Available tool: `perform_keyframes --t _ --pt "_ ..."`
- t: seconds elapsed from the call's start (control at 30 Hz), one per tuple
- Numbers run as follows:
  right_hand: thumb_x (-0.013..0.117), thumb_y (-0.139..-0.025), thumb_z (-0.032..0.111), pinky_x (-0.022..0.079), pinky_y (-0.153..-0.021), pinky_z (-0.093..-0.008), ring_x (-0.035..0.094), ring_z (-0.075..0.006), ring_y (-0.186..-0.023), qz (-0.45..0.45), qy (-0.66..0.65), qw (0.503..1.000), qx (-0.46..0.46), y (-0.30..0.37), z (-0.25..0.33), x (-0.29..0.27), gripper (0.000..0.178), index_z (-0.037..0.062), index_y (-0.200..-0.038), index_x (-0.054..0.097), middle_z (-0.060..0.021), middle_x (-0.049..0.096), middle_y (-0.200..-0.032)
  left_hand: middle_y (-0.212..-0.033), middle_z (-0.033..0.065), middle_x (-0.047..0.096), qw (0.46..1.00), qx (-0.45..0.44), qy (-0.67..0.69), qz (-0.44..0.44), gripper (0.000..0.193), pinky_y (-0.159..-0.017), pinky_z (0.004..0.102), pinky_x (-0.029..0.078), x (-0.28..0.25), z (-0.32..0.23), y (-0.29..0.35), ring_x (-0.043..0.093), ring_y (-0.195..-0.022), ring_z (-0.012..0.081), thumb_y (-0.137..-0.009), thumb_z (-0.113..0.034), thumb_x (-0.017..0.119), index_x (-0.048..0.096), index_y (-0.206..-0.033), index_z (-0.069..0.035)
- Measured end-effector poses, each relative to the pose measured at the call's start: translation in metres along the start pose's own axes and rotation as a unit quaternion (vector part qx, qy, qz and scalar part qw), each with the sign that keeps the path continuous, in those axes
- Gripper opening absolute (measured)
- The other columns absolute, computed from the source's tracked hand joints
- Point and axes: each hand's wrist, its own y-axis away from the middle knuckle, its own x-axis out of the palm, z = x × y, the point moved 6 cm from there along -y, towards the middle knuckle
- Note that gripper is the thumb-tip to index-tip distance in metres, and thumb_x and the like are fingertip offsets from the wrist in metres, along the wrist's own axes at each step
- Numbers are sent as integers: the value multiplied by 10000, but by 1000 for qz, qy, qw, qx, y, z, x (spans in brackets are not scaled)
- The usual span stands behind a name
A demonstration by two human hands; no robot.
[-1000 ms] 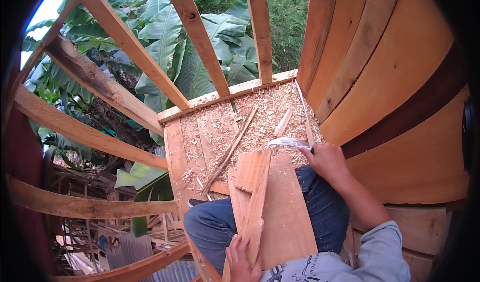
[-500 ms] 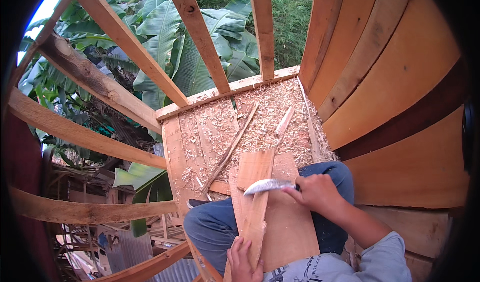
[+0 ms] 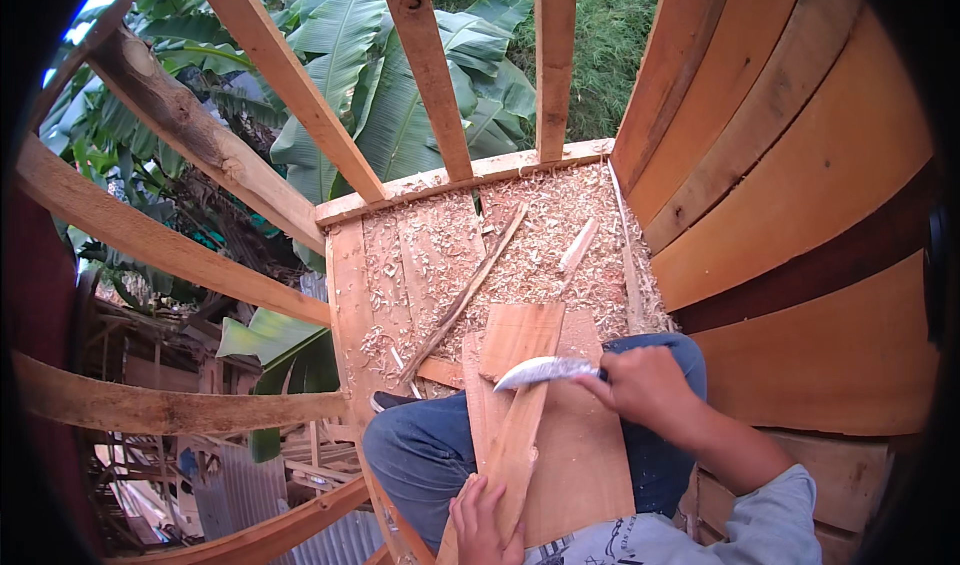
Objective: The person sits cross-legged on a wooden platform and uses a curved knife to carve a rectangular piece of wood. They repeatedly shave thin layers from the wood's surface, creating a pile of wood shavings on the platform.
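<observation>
My right hand point(image 3: 648, 390) is closed around the dark handle of a knife with a broad curved blade point(image 3: 545, 370). The blade lies across a narrow wooden piece point(image 3: 514, 445), its tip pointing left. Low in the view, my left hand point(image 3: 484, 521) grips the near end of that piece, thumb on one side and fingers on the other. The piece widens at its far end and slants over a flat wooden board point(image 3: 578, 455) lying across my lap between my knees. Whether the edge is biting into the wood cannot be made out.
Wood shavings point(image 3: 560, 195) cover the plank floor ahead, with a thin stick point(image 3: 465, 295) and a short offcut point(image 3: 579, 245) among them. Wooden slats point(image 3: 425, 75) enclose the left and front; a plank wall point(image 3: 810, 365) rises on the right. Banana leaves point(image 3: 345, 75) hang beyond.
The view has tilted and shifted slightly. The knife stays at nearly the same place across the wooden piece, and both hands keep their holds.
</observation>
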Motion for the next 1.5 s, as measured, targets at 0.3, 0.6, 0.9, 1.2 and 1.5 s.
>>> perform_keyframes --t 0.3,0.6,0.9,1.2,1.5 --pt "520 -890 515 501 -615 -466 634 -388 -657 -45 -18 981 187 -7 -52 -22 565 -4 -732 674 -216 620 -647 -1341 280 364 1000 1 28 -12 616 -1036 511 285 -4 2 2 354 -1245 467 -738 -41 610 404 -1317 -4" --pt "544 -886 495 489 -650 -457 628 -402 -687 -39 -203 953 221 -28 -65 8 558 -34 -752 659 -218 615 -641 -1345 265 371 1000 -3 31 1 596 -1046 496 300 -4 0 -2 362 -1246 457 -756 -33 612 411 -1316 -12" --pt "649 -812 466 496 -638 -412 653 -336 -646 11 -273 942 195 -81 -72 82 522 -54 -827 688 -209 629 -629 -1324 204 423 992 -24 122 -27 581 -1055 399 322 -26 10 0 417 -1249 340 -761 -36 627 423 -1304 -3" --pt "663 -803 450 482 -589 -391 626 -284 -563 61 -294 945 128 -67 -68 79 509 -48 -696 653 -170 601 -565 -1343 162 407 923 -130 360 -33 653 -1102 366 259 -28 24 14 360 -1316 241 -756 74 561 317 -1357 4" --pt "635 -834 449 475 -624 -349 628 -221 -639 41 -337 934 116 -49 -61 73 508 -40 -963 685 -143 643 -684 -1344 174 408 926 -132 354 14 666 -1113 358 226 -27 4 22 359 -1322 241 -722 101 493 311 -1356 6"
